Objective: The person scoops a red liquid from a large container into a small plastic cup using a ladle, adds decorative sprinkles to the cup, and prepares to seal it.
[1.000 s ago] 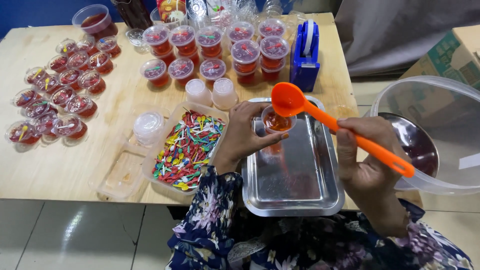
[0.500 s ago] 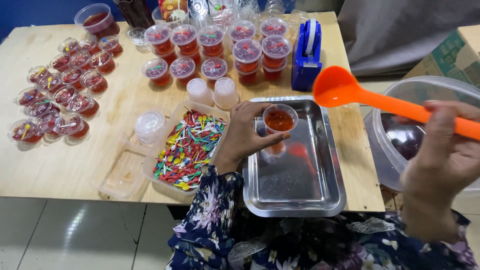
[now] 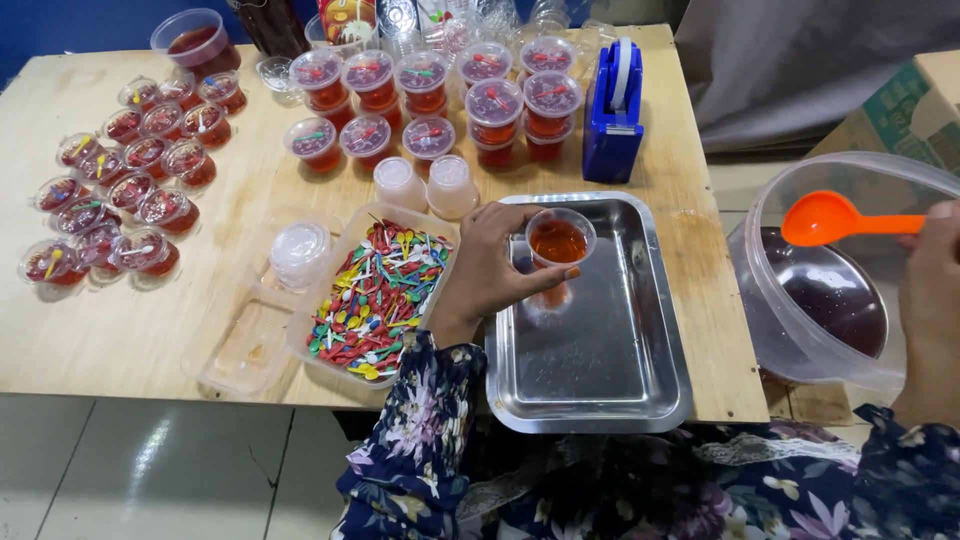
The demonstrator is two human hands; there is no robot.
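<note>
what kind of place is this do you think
Probably a small home or stall food-packing setup, not a factory: a plywood table crowded with lidded cups of red jelly, a tray of tiny coloured spoons, and a tape dispenser.

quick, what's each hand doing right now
Left hand: closed on a small cup of red liquid over the steel tray.
Right hand: closed on the orange ladle.

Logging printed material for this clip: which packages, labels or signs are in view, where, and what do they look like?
Cardboard box: far right beside the table, brown with green printed patches.
Snack packet: table's far edge, glossy, red and yellow, cut off by the frame.
Clear bags: far edge next to the packet, crinkled, transparent.
No signs or screens.
</note>
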